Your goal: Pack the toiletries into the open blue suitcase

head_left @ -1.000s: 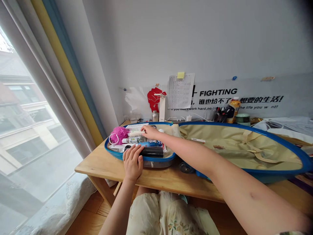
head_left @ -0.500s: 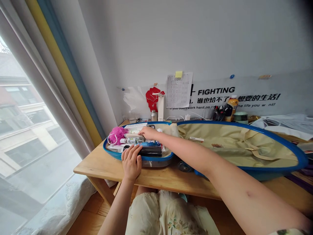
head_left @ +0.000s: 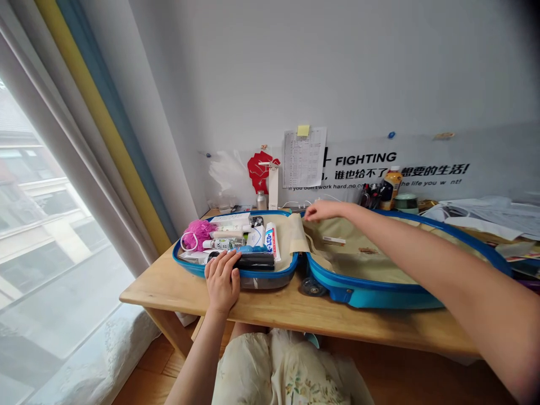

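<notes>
An open blue hard-shell suitcase (head_left: 270, 274) lies flat on the wooden desk. Its near-left half holds a pink bath puff (head_left: 199, 234), a white toothpaste tube (head_left: 272, 241), a small lotion bottle (head_left: 223, 243) and a black pouch (head_left: 253, 260). My left hand (head_left: 221, 283) rests with spread fingers on the front of the pouch and the blue rim. Over the other half, my right hand (head_left: 323, 211) reaches the far edge of the beige lining (head_left: 358, 261), its fingers touching the cloth and gripping nothing visible.
A suitcase wheel (head_left: 313, 287) sits at the centre hinge. Behind stand a juice bottle (head_left: 391, 188), a metal flask (head_left: 261, 201) and a white lamp (head_left: 273, 185). Loose papers (head_left: 476, 218) lie at the right. A curtained window fills the left.
My right hand has moved rightward from above the packed half to the far edge of the lined half, uncovering the toothpaste tube. My left hand stays on the pouch. The view has shifted slightly.
</notes>
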Tool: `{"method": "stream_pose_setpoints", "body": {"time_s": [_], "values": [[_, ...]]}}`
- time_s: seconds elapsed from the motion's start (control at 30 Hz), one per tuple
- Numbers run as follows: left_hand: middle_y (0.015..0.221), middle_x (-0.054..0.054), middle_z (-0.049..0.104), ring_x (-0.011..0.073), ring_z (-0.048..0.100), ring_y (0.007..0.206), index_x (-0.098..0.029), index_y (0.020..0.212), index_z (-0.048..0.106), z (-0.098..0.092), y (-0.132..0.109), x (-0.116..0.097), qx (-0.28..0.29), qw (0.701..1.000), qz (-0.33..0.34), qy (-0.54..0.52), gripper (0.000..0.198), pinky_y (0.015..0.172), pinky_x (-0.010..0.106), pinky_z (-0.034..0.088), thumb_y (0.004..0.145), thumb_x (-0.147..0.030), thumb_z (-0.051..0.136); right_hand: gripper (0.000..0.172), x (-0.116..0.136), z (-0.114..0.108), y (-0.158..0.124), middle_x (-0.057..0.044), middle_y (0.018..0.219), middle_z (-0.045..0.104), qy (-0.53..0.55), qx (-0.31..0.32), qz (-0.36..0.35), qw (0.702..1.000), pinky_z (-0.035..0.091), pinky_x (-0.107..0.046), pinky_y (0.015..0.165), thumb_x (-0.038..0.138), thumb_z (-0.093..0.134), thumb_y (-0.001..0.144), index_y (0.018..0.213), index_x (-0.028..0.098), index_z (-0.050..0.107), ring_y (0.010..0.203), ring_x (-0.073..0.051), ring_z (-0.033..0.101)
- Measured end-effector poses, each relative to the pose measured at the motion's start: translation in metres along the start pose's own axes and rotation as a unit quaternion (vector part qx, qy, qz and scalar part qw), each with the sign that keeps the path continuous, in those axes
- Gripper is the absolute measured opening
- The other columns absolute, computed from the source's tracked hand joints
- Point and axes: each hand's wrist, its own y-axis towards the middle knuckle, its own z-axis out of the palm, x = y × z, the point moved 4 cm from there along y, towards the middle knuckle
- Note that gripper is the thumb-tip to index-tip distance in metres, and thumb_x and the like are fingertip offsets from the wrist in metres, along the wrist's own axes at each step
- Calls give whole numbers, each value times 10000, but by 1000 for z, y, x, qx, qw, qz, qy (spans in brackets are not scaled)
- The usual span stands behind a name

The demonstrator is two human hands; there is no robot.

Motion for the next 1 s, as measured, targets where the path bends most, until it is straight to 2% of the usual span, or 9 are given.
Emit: {"method": "stream_pose_setpoints", "body": {"time_s": [0.07,0.17,0.3,0.4,0.53,0.63,0.73,0.87,1.0], "values": [[1222,84,697,231,567,1215,-214,1197,670,0,1,0,0,1000,-2,-3,417,1084,396,300,1009,-331,316,222,-34,17,-16,-67,897,739,-23,22,47,998,498,-274,731,275,696,729,919,173,753,785,-185,675],[1222,88,696,231,570,1212,-213,1207,666,0,1,0,0,1000,1,-2,418,1083,396,301,1008,-329,317,227,-65,46,-29,-97,899,731,-54,31,102,993,488,-304,746,246,764,637,853,177,745,869,-242,672],[1213,94,699,232,576,1201,-207,1201,667,-1,0,0,-5,1000,8,6,418,1072,393,308,1008,-323,316,161,-79,70,-30,-112,851,715,-68,40,144,986,489,-348,753,225,774,606,743,172,708,875,-276,664],[1208,90,701,234,574,1203,-211,1205,665,-1,0,0,-4,1000,9,6,414,1070,393,307,1008,-325,319,148,-78,70,-26,-93,768,694,-46,48,154,986,501,-356,732,264,769,624,698,177,675,830,-264,664],[1215,89,698,234,570,1208,-212,1211,661,-1,-1,0,-6,1000,10,0,408,1077,396,305,1007,-316,324,205,-69,49,-28,-83,803,701,42,59,140,988,520,-316,683,370,698,725,800,180,672,774,-215,681],[1223,85,695,234,568,1215,-221,1220,660,0,-1,1,-5,1000,1,-8,405,1084,399,304,1003,-321,332,309,-56,28,-33,-89,955,713,111,49,104,987,533,-272,707,462,645,775,915,187,665,844,-185,690],[1223,81,696,231,571,1213,-228,1209,668,0,-2,1,-3,1000,-6,-11,400,1087,395,303,1001,-325,340,414,-39,10,-38,-100,983,708,149,39,74,985,540,-265,727,528,643,769,993,182,665,887,-192,686],[1232,73,693,227,565,1220,-229,1207,665,0,-2,0,-1,1000,-6,-10,390,1088,391,303,1001,-315,346,458,-6,-6,-38,-93,937,709,181,13,43,982,539,-268,712,488,637,794,1123,170,649,826,-179,682],[1242,74,689,230,558,1232,-230,1221,658,1,-3,1,6,1000,-11,-8,396,1096,400,297,1000,-314,340,478,37,-9,-27,-86,1004,718,109,-33,48,992,508,-236,672,368,581,852,1293,184,561,791,-150,682]]}}
